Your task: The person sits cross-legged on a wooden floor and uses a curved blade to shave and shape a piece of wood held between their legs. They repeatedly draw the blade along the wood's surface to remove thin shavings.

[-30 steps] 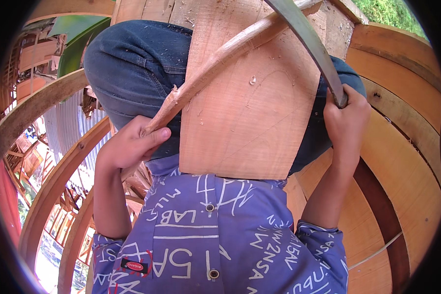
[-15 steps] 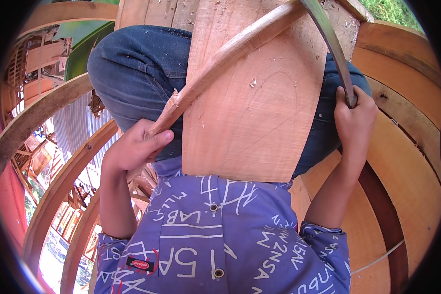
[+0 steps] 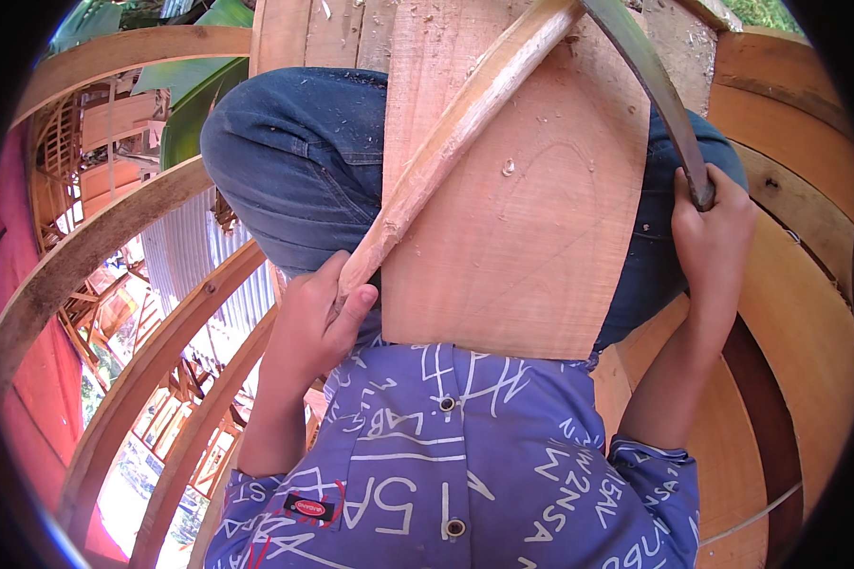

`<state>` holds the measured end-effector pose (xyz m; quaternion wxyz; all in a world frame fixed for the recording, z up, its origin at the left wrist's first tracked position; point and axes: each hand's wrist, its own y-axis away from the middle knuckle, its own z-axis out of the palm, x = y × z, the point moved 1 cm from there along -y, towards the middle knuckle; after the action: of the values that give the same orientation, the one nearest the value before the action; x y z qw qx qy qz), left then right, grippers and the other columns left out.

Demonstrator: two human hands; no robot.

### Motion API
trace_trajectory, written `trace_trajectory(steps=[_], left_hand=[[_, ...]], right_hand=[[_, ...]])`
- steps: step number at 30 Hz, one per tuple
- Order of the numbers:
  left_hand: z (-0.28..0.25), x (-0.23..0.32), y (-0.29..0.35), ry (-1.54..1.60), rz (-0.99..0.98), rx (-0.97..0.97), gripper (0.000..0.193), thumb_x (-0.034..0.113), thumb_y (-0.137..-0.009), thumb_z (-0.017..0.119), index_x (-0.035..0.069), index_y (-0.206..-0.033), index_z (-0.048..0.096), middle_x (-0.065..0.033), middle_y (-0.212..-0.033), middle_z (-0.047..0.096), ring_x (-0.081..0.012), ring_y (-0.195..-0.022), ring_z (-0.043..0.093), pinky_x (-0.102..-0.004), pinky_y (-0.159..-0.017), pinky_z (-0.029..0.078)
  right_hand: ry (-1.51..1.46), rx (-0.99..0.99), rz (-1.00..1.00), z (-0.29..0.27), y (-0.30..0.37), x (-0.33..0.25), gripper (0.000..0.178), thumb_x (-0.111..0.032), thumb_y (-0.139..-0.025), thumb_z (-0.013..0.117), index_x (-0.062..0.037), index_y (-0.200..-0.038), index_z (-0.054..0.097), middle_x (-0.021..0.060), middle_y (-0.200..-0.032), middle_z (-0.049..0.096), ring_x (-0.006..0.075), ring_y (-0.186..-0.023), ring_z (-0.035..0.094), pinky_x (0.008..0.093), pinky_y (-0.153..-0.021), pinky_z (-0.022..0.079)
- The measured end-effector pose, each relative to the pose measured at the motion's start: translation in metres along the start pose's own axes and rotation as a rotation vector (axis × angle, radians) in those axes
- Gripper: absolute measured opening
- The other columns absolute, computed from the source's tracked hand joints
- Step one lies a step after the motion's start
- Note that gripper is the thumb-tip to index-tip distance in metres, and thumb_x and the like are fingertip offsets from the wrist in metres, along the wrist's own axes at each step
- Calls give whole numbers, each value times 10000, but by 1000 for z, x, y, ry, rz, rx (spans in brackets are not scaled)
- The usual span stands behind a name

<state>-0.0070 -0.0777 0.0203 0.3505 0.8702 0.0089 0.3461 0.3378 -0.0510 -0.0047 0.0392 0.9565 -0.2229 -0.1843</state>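
My left hand (image 3: 313,318) is closed around the lower end of a long wooden stick (image 3: 446,161), near my shirt. The stick slants up and right across a wide plank (image 3: 531,237) between my legs. Its face shows pale, freshly cut wood over part of its length. My right hand (image 3: 714,213) grips the near end of a dark curved blade (image 3: 657,81), beside my right knee. The blade arcs up and left and comes close to the stick's far part at the top edge. Whether they touch there, I cannot tell.
Small wood shavings (image 3: 509,167) lie on the plank. My bent legs in jeans (image 3: 304,161) flank it. Curved wooden ribs (image 3: 114,228) stand at the left, and curved planking (image 3: 797,303) rises at the right. Corrugated metal sheet (image 3: 199,237) shows between the ribs.
My left hand has moved right and slightly toward my body. The stick lies steeper, turned so a paler face shows. My right hand keeps its hold on the blade. The whole view has shifted slightly.
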Motion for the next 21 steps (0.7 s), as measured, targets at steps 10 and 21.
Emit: trace_trajectory(steps=[10,21], left_hand=[[16,-12,5,-168,97,175,507,490,-903,517,-2,-790,472,-105,-535,411,-181,-471,428,-309,-465,344],[27,-16,-8,-235,165,239,399,391,-834,621,4,-836,525,-167,-512,521,-331,-475,577,-383,-453,430]], right_hand=[[-8,9,-23,-2,3,2,160,-114,-766,617,41,-775,578,238,-615,451,407,-560,404,391,-511,372],[-8,-93,-169,-3,10,-17,153,-80,-625,584,28,-724,542,229,-614,475,399,-573,489,403,-525,391]])
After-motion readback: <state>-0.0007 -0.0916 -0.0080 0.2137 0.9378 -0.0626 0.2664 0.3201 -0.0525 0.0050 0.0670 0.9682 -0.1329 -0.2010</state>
